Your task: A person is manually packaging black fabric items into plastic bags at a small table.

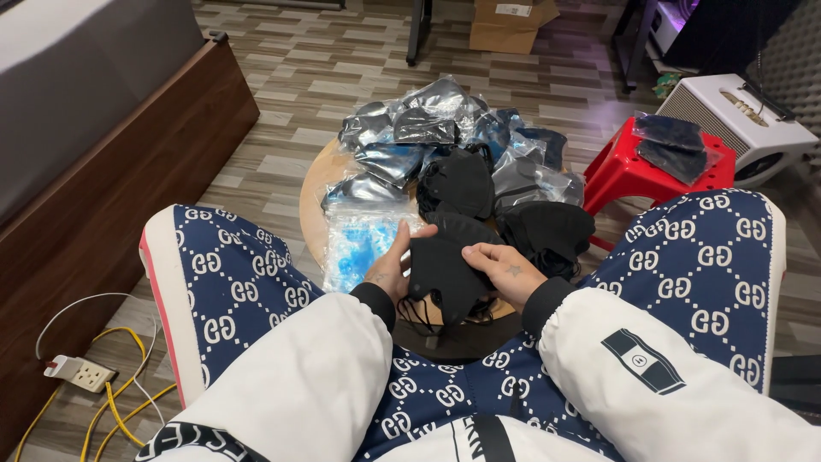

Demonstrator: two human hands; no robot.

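My left hand [395, 262] and my right hand [505, 269] hold a black face mask [445, 274] between them, just above my lap. Its ear loops hang down below my hands. The mask sits over the near edge of a small round wooden table [313, 192]. More loose black masks [547, 231] lie piled on the table right behind my hands. A clear bag with blue contents [357, 244] lies next to my left hand. Several clear plastic bags holding dark masks [428, 128] cover the far part of the table.
A red plastic stool [629, 171] with dark bagged masks on top stands at the right, beside a white box-shaped unit [744, 120]. A dark wooden bed frame [111, 188] runs along the left. A power strip with yellow cables [81, 372] lies on the floor. A cardboard box [509, 21] stands at the back.
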